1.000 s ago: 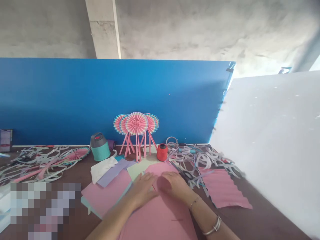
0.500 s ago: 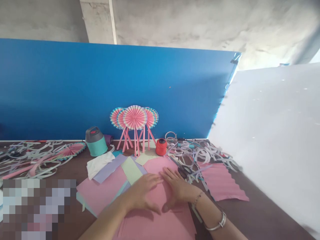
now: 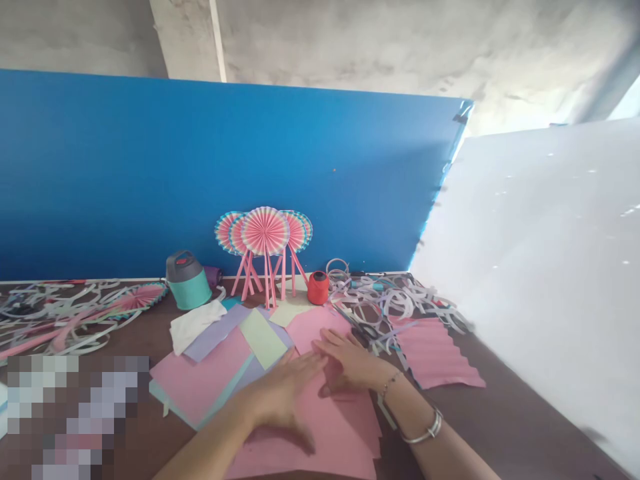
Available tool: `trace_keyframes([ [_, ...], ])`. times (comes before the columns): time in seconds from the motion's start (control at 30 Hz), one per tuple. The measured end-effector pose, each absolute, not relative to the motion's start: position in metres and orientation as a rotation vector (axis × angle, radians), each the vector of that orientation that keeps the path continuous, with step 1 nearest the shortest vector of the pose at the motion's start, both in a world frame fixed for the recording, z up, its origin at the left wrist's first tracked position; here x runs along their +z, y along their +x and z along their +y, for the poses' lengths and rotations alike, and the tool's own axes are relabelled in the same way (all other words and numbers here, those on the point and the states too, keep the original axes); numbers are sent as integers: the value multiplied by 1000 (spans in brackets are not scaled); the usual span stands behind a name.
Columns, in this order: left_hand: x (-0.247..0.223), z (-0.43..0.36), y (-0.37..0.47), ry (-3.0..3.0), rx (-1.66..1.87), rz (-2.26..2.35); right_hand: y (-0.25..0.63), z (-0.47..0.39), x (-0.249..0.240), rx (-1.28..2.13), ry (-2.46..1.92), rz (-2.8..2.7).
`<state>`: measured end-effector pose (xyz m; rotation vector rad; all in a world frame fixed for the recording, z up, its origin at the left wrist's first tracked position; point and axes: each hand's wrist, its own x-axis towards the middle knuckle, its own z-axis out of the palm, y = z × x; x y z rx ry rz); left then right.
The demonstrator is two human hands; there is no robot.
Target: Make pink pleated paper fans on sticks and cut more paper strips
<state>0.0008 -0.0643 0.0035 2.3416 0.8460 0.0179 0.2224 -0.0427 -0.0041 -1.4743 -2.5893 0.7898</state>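
Pink paper sheets (image 3: 343, 433) lie in front of me, their near edges slightly uneven. My left hand (image 3: 287, 400) rests on them with its fingers stretched and its thumb spread toward me. On the upper right part of the same paper, my right hand (image 3: 353, 363) lies fairly flat, fingers pointing up and left. The fingertips of both hands almost meet. Neither hand grips anything I can see. Left of my left hand are a pale green paper piece (image 3: 263, 339), a purple paper piece (image 3: 217, 333) and another pink sheet (image 3: 203, 380).
Pleated paper fans (image 3: 265, 231) on pink sticks stand against the blue panel (image 3: 250, 147). A teal-and-grey container (image 3: 189, 283) and a red container (image 3: 318, 288) are nearby. Paper strip scraps (image 3: 400, 303) pile at right, beside a wavy pink sheet (image 3: 435, 350). A white panel (image 3: 540, 240) bounds the right.
My left thumb has moved toward me, away from my right thumb. My right hand has shifted slightly up and left, and the near edge of the pink paper now shows. The view moved slightly.
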Motion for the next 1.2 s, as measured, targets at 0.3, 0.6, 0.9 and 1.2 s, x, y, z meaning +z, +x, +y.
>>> trace_keyframes([
  [0.3,16,-65,4,2223,294,1010,220,-40,-2,532,-1365,-2393],
  [0.6,6,-45,-5,1785,768,987,219,-30,0,786,-1131,-2059],
  [0.9,10,-33,-26,1282,1093,913,236,-24,6,1170,-1179,-1600],
  [1.2,22,-44,-22,1344,1106,835,251,-30,27,1383,-1030,-1069],
])
